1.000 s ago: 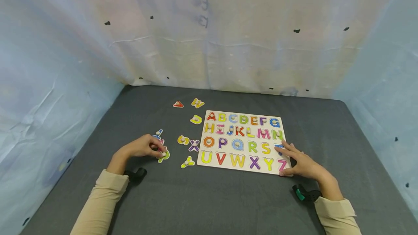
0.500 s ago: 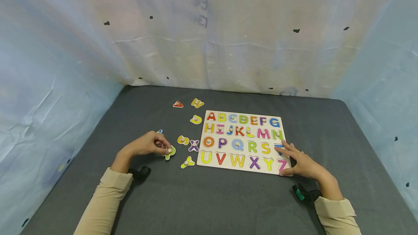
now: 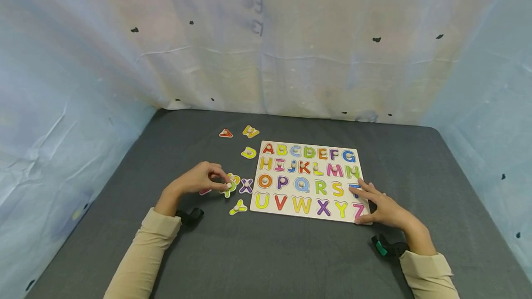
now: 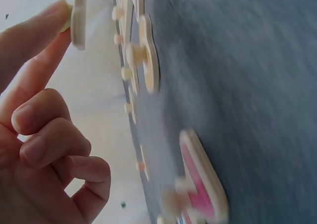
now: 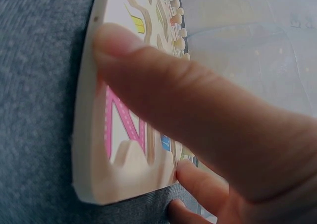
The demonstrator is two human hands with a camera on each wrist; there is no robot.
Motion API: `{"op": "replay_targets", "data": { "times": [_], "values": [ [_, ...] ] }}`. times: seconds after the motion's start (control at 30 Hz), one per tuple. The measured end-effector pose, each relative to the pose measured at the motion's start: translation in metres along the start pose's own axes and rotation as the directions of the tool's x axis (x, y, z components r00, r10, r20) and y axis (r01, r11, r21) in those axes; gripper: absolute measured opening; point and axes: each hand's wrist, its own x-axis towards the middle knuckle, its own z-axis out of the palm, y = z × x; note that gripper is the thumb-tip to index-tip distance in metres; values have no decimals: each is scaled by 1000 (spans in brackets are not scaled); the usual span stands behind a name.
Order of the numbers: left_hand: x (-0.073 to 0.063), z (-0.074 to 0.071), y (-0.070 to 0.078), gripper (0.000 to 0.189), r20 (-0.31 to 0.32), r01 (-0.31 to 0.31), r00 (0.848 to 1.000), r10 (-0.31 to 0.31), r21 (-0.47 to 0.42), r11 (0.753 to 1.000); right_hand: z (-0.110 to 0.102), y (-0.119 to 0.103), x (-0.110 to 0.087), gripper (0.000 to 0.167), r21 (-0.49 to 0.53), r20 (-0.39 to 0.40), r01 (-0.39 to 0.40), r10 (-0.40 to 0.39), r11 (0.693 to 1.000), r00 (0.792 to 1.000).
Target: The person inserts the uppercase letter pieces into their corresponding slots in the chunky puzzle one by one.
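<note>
My left hand [image 3: 198,181] pinches the knob of a green letter piece [image 3: 228,190], which looks like an R, between thumb and index finger. In the left wrist view that piece [image 4: 78,18] is raised edge-on, with the other fingers curled below it. A yellow S piece [image 3: 235,178] lies just behind it, partly covered. My right hand [image 3: 384,207] rests on the right side of the wooden alphabet board [image 3: 253,206]. Its thumb [image 5: 148,80] presses on the front edge by the Z slot, and its fingers spread over the T slot.
Left of the board lie a purple X [image 3: 246,186], a yellow Y [image 3: 238,207], a yellow U [image 3: 248,152], a yellow W [image 3: 250,131] and a red V [image 3: 226,133]. A pink piece [image 4: 200,184] sits beneath my left hand. Sheeting [image 3: 266,73] hangs behind the table.
My left hand has carried the green letter piece to the right, towards the board, from beside the pink and blue pieces to the S piece. My right hand has stayed put.
</note>
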Motion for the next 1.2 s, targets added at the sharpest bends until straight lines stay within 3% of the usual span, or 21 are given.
{"op": "replay_targets", "data": {
  "times": [0.27, 0.5, 0.73, 1.2],
  "values": [
    [20, 11, 14, 14, -1, -149, 989, 149, -24, 989, 0, -1, 0, 88, 1, 1, -2, 2, 1000, 1000],
    [42, 20, 34, 14, 1, -122, 992, 122, -55, 991, -1, -1, -1, 89, 0, -3, -3, 3, 1000, 1000],
    [64, 35, 54, 12, 2, -150, 989, 151, -79, 985, 0, -1, 0, 88, -3, 3, -2, 2, 1000, 1000],
    [93, 59, 85, 12, -10, -197, 980, 197, -112, 974, 0, -2, 0, 88, 3, 1, 2, -2, 1000, 1000]
  ]
}}
